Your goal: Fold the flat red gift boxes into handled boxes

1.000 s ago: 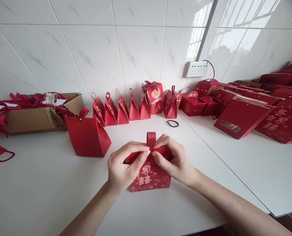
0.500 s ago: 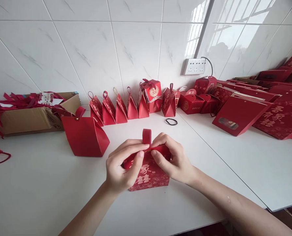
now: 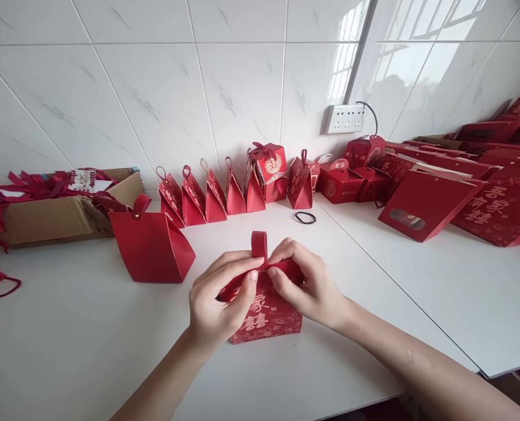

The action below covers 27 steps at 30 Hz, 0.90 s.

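White table [image 3: 67, 351] fills the view, with a tiled wall behind it. From 1 to 3 o'clock lies a heap of large flat red bags [image 3: 496, 213], the nearest printed with gold Chinese characters that include the double-happiness sign; one bag [image 3: 418, 204] at 2 o'clock has a small clear window in its face. At 9 o'clock a cardboard box [image 3: 45, 219] lies open, holding red ribbons [image 3: 32, 182] and a printed card [image 3: 85, 180] whose lettering is too small to read. Just beside it, at 10 o'clock, a plain red box [image 3: 150, 245] stands closed with a strap looped over its top. Near the front edge at 6 o'clock stands the printed red box [image 3: 269, 318], its face showing gold characters, the double-happiness sign among them, over a floral pattern. The left hand [image 3: 214, 310] and the right hand [image 3: 312, 292] each pinch its top flap between thumb and forefinger, either side of its upright strap loop [image 3: 259, 245]. At 12 o'clock a row of small wedge boxes [image 3: 216, 199] lines the wall, ending at a cube box [image 3: 271, 169] with a round gold emblem. A wall socket [image 3: 345, 118] sits at 1 o'clock, and a black hair band [image 3: 305, 217] lies on the table below it.
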Each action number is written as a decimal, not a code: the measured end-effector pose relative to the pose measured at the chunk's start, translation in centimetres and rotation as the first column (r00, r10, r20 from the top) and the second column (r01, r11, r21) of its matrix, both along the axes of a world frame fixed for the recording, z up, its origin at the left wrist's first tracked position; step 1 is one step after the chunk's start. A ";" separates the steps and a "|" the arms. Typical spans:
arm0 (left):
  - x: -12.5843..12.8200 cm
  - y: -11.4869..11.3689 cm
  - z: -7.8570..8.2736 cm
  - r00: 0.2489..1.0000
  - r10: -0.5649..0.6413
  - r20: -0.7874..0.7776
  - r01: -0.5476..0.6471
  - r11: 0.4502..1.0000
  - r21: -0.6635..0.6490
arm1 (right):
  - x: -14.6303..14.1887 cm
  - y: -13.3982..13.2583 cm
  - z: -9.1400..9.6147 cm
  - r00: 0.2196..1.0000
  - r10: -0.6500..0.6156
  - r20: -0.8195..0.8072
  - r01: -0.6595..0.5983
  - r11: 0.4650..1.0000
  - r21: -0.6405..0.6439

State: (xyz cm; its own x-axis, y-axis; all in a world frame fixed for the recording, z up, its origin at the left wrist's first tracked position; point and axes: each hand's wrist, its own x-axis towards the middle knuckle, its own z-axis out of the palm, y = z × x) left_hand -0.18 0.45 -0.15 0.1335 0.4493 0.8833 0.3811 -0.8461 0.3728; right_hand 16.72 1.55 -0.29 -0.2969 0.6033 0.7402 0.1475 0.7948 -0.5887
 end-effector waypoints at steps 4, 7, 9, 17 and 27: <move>0.1 -0.1 0.1 0.999 0.041 -0.006 -0.041 0.999 -0.009 | -0.1 0.2 -0.2 0.999 -0.045 -0.005 0.045 0.999 0.017; 0.1 -0.1 0.2 0.999 0.047 -0.015 -0.047 0.999 -0.015 | -0.1 0.2 -0.3 0.998 -0.064 -0.009 0.064 0.998 0.014; 0.1 -0.1 0.2 0.999 0.045 -0.018 -0.046 0.999 -0.018 | -0.2 0.2 -0.3 0.998 -0.061 -0.006 0.061 0.998 0.015; 0.0 -0.1 0.3 1.000 0.026 -0.017 -0.027 0.999 -0.025 | 0.0 0.2 -0.2 0.999 -0.043 0.003 0.042 0.999 0.028; -0.1 0.0 0.0 0.999 -0.047 0.001 0.047 0.999 -0.011 | 0.0 -0.1 0.0 1.000 -0.025 0.016 0.024 0.999 0.043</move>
